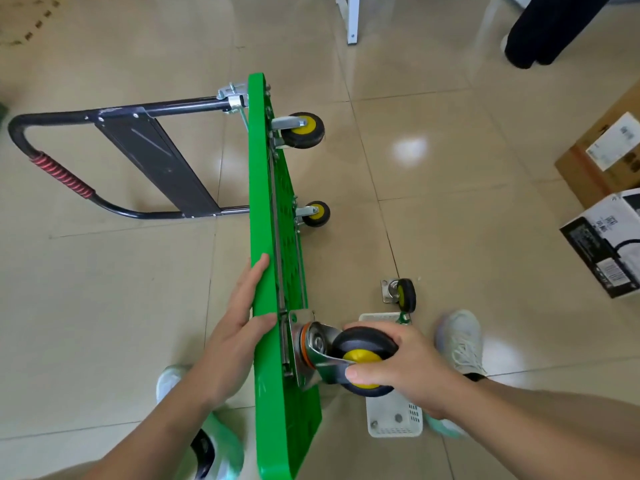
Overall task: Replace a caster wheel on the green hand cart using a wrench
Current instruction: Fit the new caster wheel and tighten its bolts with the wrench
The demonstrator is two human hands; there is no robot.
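Note:
The green hand cart point(265, 188) stands on its long edge on the tiled floor, underside facing right, black handle folded out to the left. My left hand point(239, 323) grips its upper edge, thumb over the rim. My right hand point(391, 365) grips a black caster wheel point(363, 344) with a yellow hub; its metal plate lies against the cart's underside at the near corner. Two fixed wheels point(304, 129) point(316, 213) sit farther along the underside. A loose caster point(401, 293) lies on the floor to the right. No wrench is visible.
A small white basket point(398, 427) lies on the floor under my right hand. Cardboard and black boxes point(606, 237) stand at the right. A white furniture leg point(351, 19) and another person's dark trouser leg point(540, 36) are at the back. My shoes flank the cart.

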